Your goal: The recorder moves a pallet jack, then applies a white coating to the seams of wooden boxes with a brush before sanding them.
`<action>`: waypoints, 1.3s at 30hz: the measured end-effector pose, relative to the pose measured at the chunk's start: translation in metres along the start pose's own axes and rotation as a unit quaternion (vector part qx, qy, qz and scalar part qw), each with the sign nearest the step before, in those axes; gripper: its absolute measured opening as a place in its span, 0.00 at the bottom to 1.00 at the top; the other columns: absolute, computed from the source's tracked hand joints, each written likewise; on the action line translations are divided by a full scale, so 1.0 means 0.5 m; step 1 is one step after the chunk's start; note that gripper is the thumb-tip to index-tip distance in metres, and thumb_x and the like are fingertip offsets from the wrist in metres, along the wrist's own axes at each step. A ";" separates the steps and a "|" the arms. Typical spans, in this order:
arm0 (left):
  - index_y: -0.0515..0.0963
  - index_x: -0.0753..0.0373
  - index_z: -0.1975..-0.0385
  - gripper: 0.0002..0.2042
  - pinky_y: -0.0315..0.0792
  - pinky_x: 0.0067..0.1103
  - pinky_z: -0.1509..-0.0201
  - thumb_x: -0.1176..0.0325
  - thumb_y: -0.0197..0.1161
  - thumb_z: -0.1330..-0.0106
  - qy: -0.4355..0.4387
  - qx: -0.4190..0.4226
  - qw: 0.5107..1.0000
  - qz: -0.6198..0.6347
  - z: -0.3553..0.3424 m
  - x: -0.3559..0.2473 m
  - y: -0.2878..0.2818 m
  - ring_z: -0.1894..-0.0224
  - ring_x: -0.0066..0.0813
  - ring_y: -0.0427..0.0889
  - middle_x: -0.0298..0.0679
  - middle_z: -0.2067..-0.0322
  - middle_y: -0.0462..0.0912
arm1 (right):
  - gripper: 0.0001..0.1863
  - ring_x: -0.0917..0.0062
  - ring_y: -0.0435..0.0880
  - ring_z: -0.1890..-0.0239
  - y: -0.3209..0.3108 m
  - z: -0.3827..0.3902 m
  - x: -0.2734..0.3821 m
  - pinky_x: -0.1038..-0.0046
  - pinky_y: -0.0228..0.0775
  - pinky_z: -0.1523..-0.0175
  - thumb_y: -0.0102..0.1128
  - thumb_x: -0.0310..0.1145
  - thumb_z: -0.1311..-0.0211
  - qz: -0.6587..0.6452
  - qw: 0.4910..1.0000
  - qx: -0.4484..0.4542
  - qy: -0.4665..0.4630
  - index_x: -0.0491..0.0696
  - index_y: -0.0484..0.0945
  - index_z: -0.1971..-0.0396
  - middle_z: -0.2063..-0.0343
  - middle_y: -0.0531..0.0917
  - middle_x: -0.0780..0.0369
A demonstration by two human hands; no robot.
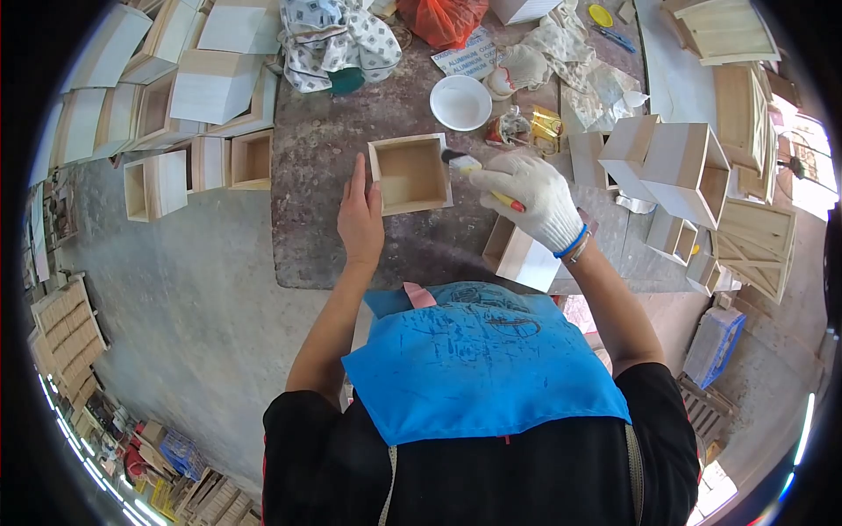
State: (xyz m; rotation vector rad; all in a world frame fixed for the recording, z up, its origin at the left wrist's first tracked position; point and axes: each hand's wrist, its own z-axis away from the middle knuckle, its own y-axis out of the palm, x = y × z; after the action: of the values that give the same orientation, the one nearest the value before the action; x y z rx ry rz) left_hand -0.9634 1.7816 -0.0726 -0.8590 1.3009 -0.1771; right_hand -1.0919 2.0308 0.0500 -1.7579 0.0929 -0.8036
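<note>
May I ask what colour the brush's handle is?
The handle is yellow with a red end; head view.

1. An open pale wooden box [410,177] sits on the worn dark table [311,237], its hollow facing up.
2. At the box's left side I see the worker's bare left hand [360,219], fingers stretched out flat.
3. Just right of the box, the right hand [535,202], in a white knit glove, grips a brush [470,165]; its dark bristles are at the box's right rim, whether touching I can't tell.
4. Beyond the box, slightly right, stands a white bowl [460,103].
5. Beyond the box, leftward, lies a patterned cloth [342,44].
6. Well left of the box, wooden boxes [215,88] are piled up.
</note>
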 end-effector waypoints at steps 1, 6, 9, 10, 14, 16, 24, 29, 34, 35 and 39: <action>0.62 0.51 0.28 0.26 0.76 0.37 0.47 0.62 0.53 0.25 -0.004 0.000 1.000 0.006 0.000 -0.001 0.000 0.46 0.50 0.80 0.46 0.43 0.78 | 0.17 0.65 0.83 0.59 -0.005 0.004 0.000 0.63 0.75 0.55 0.70 0.36 0.47 -0.012 1.000 0.007 -0.002 0.55 0.83 0.55 0.63 0.82 0.64; 0.62 0.51 0.28 0.25 0.76 0.37 0.47 0.62 0.53 0.25 -0.006 0.004 1.000 -0.002 -0.001 -0.001 -0.004 0.47 0.50 0.81 0.46 0.44 0.78 | 0.18 0.65 0.83 0.60 -0.034 -0.004 -0.001 0.63 0.75 0.56 0.70 0.36 0.47 -0.005 1.000 0.006 -0.011 0.56 0.83 0.55 0.63 0.82 0.64; 0.63 0.51 0.28 0.25 0.75 0.37 0.46 0.62 0.53 0.25 0.001 -0.002 1.000 -0.014 -0.001 0.004 0.000 0.46 0.50 0.80 0.46 0.43 0.78 | 0.17 0.63 0.83 0.60 -0.022 -0.039 -0.010 0.64 0.76 0.56 0.71 0.30 0.50 -0.026 0.999 -0.043 0.011 0.53 0.85 0.57 0.63 0.83 0.61; 0.63 0.51 0.28 0.25 0.75 0.37 0.46 0.62 0.53 0.25 0.001 0.000 1.000 -0.015 -0.001 0.003 0.000 0.46 0.50 0.80 0.46 0.43 0.78 | 0.17 0.63 0.83 0.60 -0.016 -0.047 -0.014 0.64 0.76 0.56 0.71 0.30 0.50 -0.026 0.999 -0.043 0.013 0.53 0.85 0.57 0.63 0.83 0.61; 0.63 0.52 0.29 0.25 0.75 0.36 0.45 0.62 0.52 0.25 -0.022 0.022 1.000 0.002 -0.002 -0.004 -0.001 0.45 0.49 0.80 0.46 0.42 0.78 | 0.18 0.63 0.84 0.62 -0.002 -0.058 -0.027 0.65 0.76 0.57 0.72 0.31 0.50 0.012 0.999 -0.035 -0.001 0.53 0.85 0.56 0.63 0.83 0.62; 0.64 0.53 0.29 0.25 0.75 0.36 0.45 0.62 0.52 0.25 -0.012 0.011 1.000 0.001 -0.001 0.001 -0.003 0.44 0.50 0.80 0.46 0.41 0.77 | 0.18 0.64 0.84 0.61 -0.005 -0.062 -0.025 0.65 0.76 0.57 0.72 0.30 0.50 0.018 1.000 0.002 -0.009 0.53 0.85 0.55 0.62 0.84 0.62; 0.65 0.54 0.30 0.24 0.74 0.36 0.44 0.62 0.52 0.24 -0.004 0.009 1.000 0.004 0.000 0.000 -0.006 0.43 0.50 0.79 0.47 0.40 0.77 | 0.17 0.66 0.84 0.61 -0.068 -0.029 -0.019 0.67 0.77 0.53 0.72 0.32 0.49 -0.075 0.995 0.054 0.020 0.51 0.86 0.56 0.61 0.84 0.62; 0.65 0.55 0.30 0.23 0.74 0.36 0.43 0.62 0.52 0.24 0.004 0.009 1.000 0.009 -0.003 0.001 -0.002 0.43 0.50 0.79 0.47 0.40 0.77 | 0.15 0.71 0.84 0.59 -0.056 -0.047 -0.041 0.71 0.76 0.49 0.72 0.34 0.44 -0.247 0.956 0.085 0.134 0.49 0.86 0.56 0.60 0.84 0.62; 0.65 0.55 0.30 0.23 0.74 0.36 0.43 0.62 0.51 0.24 -0.008 0.016 1.000 -0.010 -0.003 -0.001 -0.005 0.43 0.50 0.79 0.47 0.40 0.76 | 0.13 0.72 0.85 0.60 -0.035 -0.083 -0.086 0.72 0.77 0.50 0.70 0.34 0.43 -0.240 0.962 0.068 0.107 0.52 0.87 0.57 0.61 0.86 0.62; 0.65 0.55 0.30 0.23 0.74 0.36 0.43 0.62 0.51 0.24 -0.004 0.015 1.000 -0.006 -0.004 0.000 -0.004 0.43 0.50 0.79 0.47 0.40 0.76 | 0.13 0.72 0.85 0.60 -0.032 -0.090 -0.095 0.72 0.77 0.50 0.70 0.35 0.42 -0.227 0.965 0.059 0.120 0.52 0.87 0.57 0.61 0.86 0.62; 0.66 0.55 0.30 0.23 0.74 0.36 0.43 0.62 0.51 0.24 0.005 0.012 1.000 0.007 -0.006 -0.002 -0.004 0.43 0.50 0.79 0.47 0.41 0.77 | 0.12 0.72 0.85 0.60 -0.032 -0.122 -0.118 0.73 0.77 0.51 0.71 0.36 0.41 -0.185 0.970 0.019 0.155 0.51 0.87 0.57 0.62 0.86 0.62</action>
State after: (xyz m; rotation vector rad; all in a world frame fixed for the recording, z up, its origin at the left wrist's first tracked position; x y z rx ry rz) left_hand -0.9656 1.7792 -0.0706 -0.8281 1.3109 -0.1855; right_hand -1.1762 2.0125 0.0439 -1.6216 -0.0451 -1.3414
